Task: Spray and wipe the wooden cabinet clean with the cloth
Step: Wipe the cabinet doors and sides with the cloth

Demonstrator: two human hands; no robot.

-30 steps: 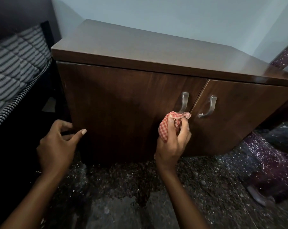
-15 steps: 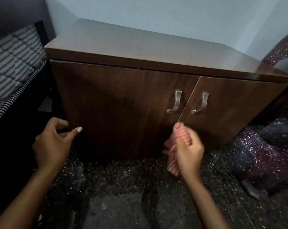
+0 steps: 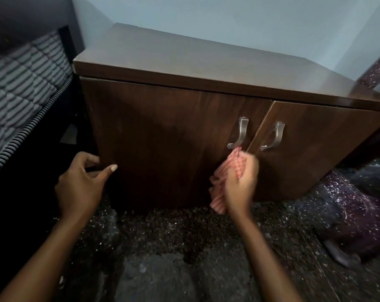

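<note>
A dark brown wooden cabinet with two doors and two metal handles stands against a pale blue wall. My right hand is closed around a red-and-white checked cloth and holds it against the left door, just below its handle. The hand and cloth are blurred. My left hand rests at the lower left edge of the cabinet, thumb on the door face and fingers curled round the corner. No spray bottle is in view.
A bed with a grey striped mattress stands close on the left. The floor is dark speckled stone. A purple glittery chair sits low at the right beside the cabinet.
My right hand dropped with the cloth from beside the handle to the door's lower part, then came back up just under the handle. The left hand kept its place at the cabinet corner.
</note>
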